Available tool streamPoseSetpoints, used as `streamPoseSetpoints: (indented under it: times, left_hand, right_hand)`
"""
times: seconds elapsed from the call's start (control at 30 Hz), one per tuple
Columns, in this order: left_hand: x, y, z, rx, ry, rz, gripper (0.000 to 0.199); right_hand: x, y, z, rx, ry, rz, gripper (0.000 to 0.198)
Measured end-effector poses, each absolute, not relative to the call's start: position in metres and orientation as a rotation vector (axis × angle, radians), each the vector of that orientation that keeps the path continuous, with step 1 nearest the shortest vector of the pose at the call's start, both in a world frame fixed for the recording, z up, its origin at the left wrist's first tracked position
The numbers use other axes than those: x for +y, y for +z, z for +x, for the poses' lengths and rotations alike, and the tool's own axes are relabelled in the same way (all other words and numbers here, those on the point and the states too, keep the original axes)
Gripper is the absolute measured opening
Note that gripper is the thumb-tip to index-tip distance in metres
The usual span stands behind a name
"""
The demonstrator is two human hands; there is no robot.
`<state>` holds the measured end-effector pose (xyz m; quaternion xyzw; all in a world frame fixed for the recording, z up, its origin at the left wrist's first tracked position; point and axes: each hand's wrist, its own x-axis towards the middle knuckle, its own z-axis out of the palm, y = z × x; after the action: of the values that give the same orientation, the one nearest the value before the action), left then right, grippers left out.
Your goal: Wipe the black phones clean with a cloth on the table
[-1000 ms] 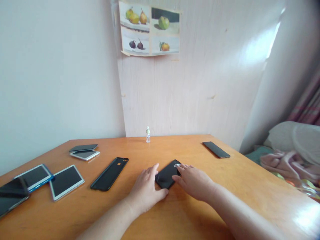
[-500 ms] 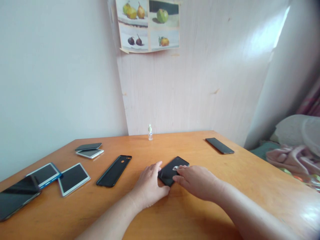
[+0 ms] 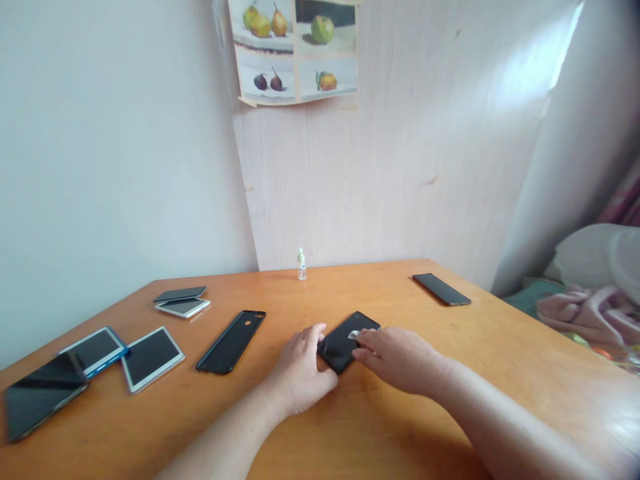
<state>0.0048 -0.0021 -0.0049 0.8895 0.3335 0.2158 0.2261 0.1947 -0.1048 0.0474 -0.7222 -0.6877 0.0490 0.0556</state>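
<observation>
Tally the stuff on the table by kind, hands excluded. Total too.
Phones or tablets: 7
Black phone case: 1
Small clear bottle: 1
Small white piece, partly hidden by fingers, resting on a phone: 1
Total: 10

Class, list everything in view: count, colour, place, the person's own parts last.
Flat wooden table: 1, brown, foreground.
Glossy rectangular phone: 1, black, table's middle.
Small scrap: 1, whitish, over the phone.
Rectangular phone case: 1, black, left of the phone.
White-framed rectangular devices: 3, white, one blue-edged, table's left.
Dark rectangular devices: 3, blackish, two left, one far right.
Clear pump bottle: 1, transparent, table's back.
Paper fruit pictures: 4, multicoloured, on the pale wall.
Blurred soft pile: 1, pink-white-teal, far right.
Hanging curtain: 1, pinkish, right edge.
Left hand: 1, bare, phone's left edge.
Right hand: 1, bare, at the scrap.
</observation>
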Motion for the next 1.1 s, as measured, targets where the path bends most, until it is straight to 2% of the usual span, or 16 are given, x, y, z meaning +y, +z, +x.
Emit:
streamPoseSetpoints:
  times: [0.13,0.4,0.67,0.8,0.93,1.0,1.1]
  left_hand:
    - [-0.003,-0.004,0.005,0.933,0.580,2.467,0.077]
    - [-0.003,-0.006,0.003,0.912,0.616,2.441,0.080]
    - [-0.006,0.000,0.005,0.948,0.575,2.455,0.079]
    - [-0.006,-0.001,0.005,0.929,0.601,2.452,0.078]
    - [-0.003,-0.006,0.005,0.900,0.622,2.441,0.078]
    - [-0.003,-0.006,0.005,0.908,0.621,2.443,0.078]
    - [-0.003,-0.005,0.005,0.931,0.598,2.459,0.078]
  right_hand:
    - [-0.093,0.038,0.206,-1.967,0.091,-2.339,0.045]
    - [-0.111,0.033,0.168,-2.318,0.270,-1.638,0.043]
    - [-0.081,0.023,0.215,-2.035,0.076,-2.133,0.048]
    - [-0.090,0.027,0.194,-2.230,0.077,-1.903,0.045]
    - [-0.105,0.035,0.167,-2.368,0.263,-1.542,0.045]
    - [-0.104,0.035,0.169,-2.358,0.308,-1.515,0.045]
    - [-0.090,0.026,0.190,-2.273,0.213,-1.700,0.046]
